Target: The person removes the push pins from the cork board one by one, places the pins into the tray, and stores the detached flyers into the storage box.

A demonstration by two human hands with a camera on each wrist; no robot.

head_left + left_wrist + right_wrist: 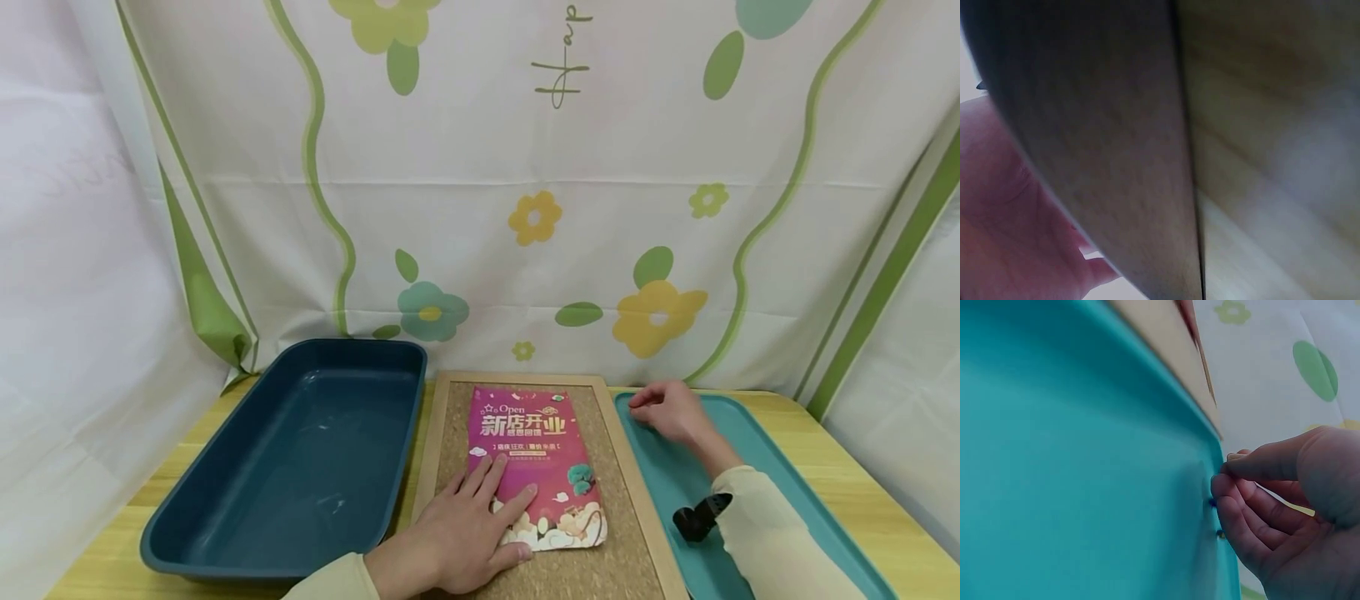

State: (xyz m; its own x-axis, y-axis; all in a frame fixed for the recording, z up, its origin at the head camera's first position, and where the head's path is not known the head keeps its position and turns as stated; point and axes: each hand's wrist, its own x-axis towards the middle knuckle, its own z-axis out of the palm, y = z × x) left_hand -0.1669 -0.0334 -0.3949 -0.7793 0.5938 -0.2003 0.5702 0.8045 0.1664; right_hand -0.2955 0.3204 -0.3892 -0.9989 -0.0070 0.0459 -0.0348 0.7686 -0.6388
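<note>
A pink poster [536,417] with white lettering lies on a wood-framed corkboard [630,533]. My left hand [465,529] rests flat on its lower left part, fingers spread. In the left wrist view the board's wooden frame [1110,125] hides part of that hand. My right hand [678,414] is at the far left corner of a teal tray [757,467]. In the right wrist view its thumb and index fingertips come together; whether anything is pinched there cannot be seen. A tiny blue thing [1212,502] and a tiny dark thing [1221,535] show beside the fingers, too small to identify.
A deep dark-blue basin [292,467] stands left of the corkboard on the wood-grain table [810,417]. Behind the table hangs a white floral curtain [465,225]. A black wrist camera [701,517] sits at my right sleeve, over the tray.
</note>
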